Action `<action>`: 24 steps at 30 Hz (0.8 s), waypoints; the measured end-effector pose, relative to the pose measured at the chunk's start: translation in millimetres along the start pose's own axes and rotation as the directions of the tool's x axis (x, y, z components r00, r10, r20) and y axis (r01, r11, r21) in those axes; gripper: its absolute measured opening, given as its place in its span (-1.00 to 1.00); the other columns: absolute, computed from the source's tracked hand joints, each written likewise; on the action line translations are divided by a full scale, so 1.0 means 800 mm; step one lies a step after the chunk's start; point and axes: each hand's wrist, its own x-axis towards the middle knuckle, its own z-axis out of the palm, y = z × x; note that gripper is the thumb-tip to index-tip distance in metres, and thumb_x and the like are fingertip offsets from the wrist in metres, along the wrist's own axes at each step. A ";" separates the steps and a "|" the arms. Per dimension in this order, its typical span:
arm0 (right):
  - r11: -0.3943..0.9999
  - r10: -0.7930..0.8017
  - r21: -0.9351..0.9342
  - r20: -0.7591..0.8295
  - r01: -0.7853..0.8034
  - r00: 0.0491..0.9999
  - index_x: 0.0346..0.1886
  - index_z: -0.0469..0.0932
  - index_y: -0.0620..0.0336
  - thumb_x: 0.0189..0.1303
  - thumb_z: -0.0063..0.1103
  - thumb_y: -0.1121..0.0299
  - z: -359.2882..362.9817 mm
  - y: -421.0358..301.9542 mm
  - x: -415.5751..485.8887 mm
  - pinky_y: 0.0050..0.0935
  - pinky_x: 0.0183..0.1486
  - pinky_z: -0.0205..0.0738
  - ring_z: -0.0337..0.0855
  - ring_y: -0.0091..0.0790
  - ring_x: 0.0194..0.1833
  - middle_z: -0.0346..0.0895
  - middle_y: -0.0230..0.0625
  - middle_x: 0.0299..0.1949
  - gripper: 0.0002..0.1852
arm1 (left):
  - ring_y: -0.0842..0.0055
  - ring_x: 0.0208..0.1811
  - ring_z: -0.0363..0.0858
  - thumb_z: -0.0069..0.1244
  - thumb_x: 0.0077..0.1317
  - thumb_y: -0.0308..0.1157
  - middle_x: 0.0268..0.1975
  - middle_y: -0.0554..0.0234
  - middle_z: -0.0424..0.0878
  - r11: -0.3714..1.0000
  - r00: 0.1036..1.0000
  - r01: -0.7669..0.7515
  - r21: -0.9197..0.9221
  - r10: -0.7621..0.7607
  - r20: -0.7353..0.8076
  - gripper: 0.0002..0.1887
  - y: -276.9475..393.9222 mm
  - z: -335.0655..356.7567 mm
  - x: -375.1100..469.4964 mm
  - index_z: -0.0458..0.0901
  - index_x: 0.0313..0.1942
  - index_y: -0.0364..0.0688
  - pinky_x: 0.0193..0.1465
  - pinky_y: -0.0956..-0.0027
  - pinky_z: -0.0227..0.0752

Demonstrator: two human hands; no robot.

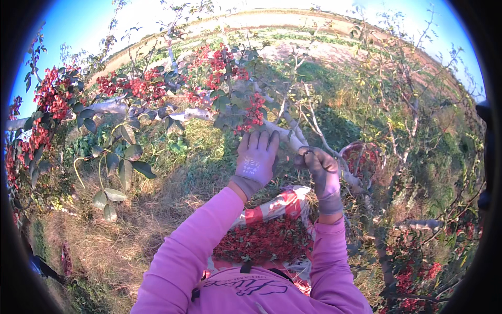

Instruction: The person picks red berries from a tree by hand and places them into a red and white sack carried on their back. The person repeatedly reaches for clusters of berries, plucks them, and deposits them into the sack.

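My left hand, in a grey-purple work glove with writing on its back, reaches up just below a cluster of red berries that look like Sichuan pepper. Its fingers point away from me, and what lies under the fingertips is hidden. To the right, my right hand, gloved alike, is raised with curled fingers near a pale branch. I cannot tell whether it holds anything. Below and between my forearms hangs or stands a red-and-white bag, its mouth wide and full of picked red berries.
A thick pale limb crosses in front, with more berry clusters along it. Leafy twigs hang at the left. Bare branches rise at the right, near a reddish basket-like container. Dry grass covers the ground.
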 end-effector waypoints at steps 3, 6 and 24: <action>0.984 -0.142 -0.117 -0.065 0.133 0.988 -0.04 0.57 0.36 0.33 0.08 0.41 0.009 0.013 0.039 -0.50 -0.05 0.47 0.59 -0.53 -0.18 0.64 -0.28 -0.21 -0.76 | 0.13 0.23 0.32 0.09 0.04 -0.26 0.11 0.06 0.42 0.998 0.999 -0.032 0.054 0.033 -0.016 -0.34 0.005 0.012 -0.014 0.39 0.22 -0.18 0.33 -0.01 0.12; 0.884 -0.231 -0.408 0.040 0.227 0.972 -0.03 0.57 0.32 0.31 0.11 0.32 0.037 0.010 0.078 -0.47 -0.09 0.48 0.62 -0.44 -0.23 0.66 -0.20 -0.20 -0.72 | 0.09 0.22 0.34 0.00 0.05 -0.31 0.08 0.01 0.44 0.999 0.994 -0.034 0.031 0.037 -0.104 -0.43 0.004 0.017 -0.025 0.46 0.14 -0.24 0.33 -0.01 0.13; 0.696 0.019 -0.683 0.326 0.222 0.945 -0.08 0.54 0.22 0.19 0.17 0.23 0.087 0.020 0.154 -0.14 -0.18 0.47 0.65 0.08 -0.21 0.61 0.06 -0.31 -0.69 | 0.17 0.23 0.38 0.01 0.04 -0.26 0.07 0.08 0.47 0.971 0.967 -0.230 0.060 0.235 -0.102 -0.47 -0.033 0.023 -0.058 0.50 0.09 -0.15 0.30 0.05 0.15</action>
